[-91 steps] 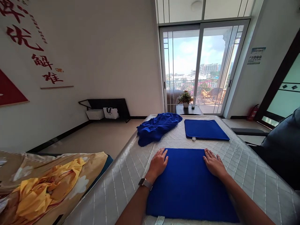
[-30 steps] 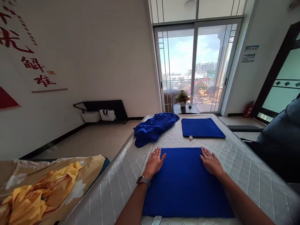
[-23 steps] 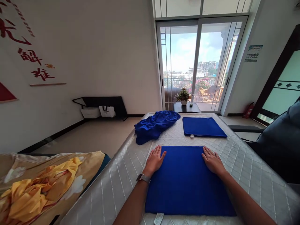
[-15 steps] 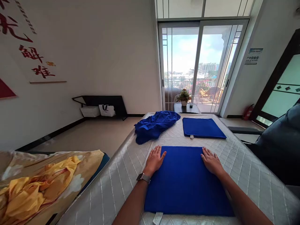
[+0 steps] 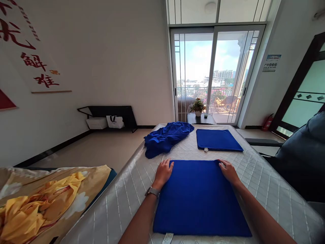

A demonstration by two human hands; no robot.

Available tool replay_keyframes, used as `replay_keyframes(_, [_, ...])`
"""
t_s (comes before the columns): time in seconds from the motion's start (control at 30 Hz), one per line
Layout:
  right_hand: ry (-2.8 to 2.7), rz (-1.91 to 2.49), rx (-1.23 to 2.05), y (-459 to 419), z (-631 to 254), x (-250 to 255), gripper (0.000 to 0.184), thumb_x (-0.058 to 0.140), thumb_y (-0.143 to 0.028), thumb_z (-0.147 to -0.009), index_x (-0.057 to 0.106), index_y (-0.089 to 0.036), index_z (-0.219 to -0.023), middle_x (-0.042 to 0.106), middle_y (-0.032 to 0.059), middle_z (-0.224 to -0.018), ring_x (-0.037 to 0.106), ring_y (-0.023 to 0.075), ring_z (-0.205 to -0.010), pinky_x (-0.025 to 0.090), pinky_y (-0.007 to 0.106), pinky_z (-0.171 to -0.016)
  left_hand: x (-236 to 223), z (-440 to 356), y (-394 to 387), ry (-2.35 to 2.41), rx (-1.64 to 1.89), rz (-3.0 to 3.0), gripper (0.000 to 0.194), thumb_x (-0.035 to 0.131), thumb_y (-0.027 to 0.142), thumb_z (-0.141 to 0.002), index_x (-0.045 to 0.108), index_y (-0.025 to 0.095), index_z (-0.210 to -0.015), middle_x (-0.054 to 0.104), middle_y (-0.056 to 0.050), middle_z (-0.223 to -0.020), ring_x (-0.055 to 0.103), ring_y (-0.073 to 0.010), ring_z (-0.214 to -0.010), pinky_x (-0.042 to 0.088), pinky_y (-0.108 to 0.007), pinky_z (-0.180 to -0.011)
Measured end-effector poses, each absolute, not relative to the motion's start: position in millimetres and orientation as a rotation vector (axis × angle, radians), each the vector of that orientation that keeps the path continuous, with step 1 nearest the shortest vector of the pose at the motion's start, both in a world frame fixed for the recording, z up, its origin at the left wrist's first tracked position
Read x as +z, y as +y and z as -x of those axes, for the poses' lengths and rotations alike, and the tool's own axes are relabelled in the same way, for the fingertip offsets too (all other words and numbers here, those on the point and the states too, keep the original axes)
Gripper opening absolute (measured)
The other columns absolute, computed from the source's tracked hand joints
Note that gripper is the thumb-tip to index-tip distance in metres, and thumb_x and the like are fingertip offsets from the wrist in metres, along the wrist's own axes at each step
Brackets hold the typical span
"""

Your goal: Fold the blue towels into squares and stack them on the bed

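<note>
Left hand and right hand on blue cloth, pot (holding plant)

With the nearest blue cloth as the dial's centre, there are three blue cloths in all: two folded, at the centre and one o'clock, and one crumpled at eleven. Two white tags show, one between seven and eight, the other at twelve. There are two hands: the left hand at ten, the right hand at two. One watch sits at nine. One mattress bears all three blue cloths. There is one yellow heap at nine, one box and one bag at ten, one plant on one table at twelve, and one extinguisher between one and two.
</note>
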State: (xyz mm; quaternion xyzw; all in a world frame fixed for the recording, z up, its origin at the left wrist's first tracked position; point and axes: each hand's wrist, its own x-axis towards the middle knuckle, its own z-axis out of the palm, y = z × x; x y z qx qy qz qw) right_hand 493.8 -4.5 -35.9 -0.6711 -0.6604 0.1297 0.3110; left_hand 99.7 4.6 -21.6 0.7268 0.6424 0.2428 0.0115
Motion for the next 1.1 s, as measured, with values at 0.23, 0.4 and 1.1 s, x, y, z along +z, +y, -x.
replay_keyframes(0.23, [-1.734,1.733,0.283,-0.6,-495.1,-45.0,0.048,0.039,-0.037,-0.092,0.071,-0.022,-0.126,0.067,0.0065,-0.133,0.057,0.0222,-0.127,0.035,0.04,-0.115,-18.2,-97.8,11.5,2.079,0.876,-2.174,0.032,0.044,0.029,-0.099,0.072,0.019,-0.111,0.067,-0.013,-0.119,0.06,-0.0264,-0.114,0.043,-0.041,-0.106])
replay_keyframes(0.4, [-1.7,1.7,0.293,0.3,-495.5,-49.1,0.048,0.036,-0.038,-0.093,0.074,-0.021,-0.117,0.068,0.0063,-0.131,0.058,0.0219,-0.126,0.037,0.04,-0.115,-17.5,-96.2,14.1,2.053,0.957,-2.082,0.021,0.055,0.024,-0.091,0.071,0.02,-0.103,0.07,-0.011,-0.112,0.061,-0.0271,-0.112,0.043,-0.041,-0.105])
replay_keyframes(1.1, [-1.686,1.779,0.259,-5.9,-487.1,-42.9,0.055,0.03,-0.035,-0.095,0.065,-0.017,-0.132,0.059,0.0096,-0.143,0.051,0.023,-0.135,0.029,0.045,-0.12,-10.6,-93.9,19.1,1.829,1.28,-1.793,0.018,0.06,0.028,-0.085,0.067,0.022,-0.101,0.078,-0.006,-0.094,0.074,-0.0221,-0.093,0.056,-0.035,-0.088])
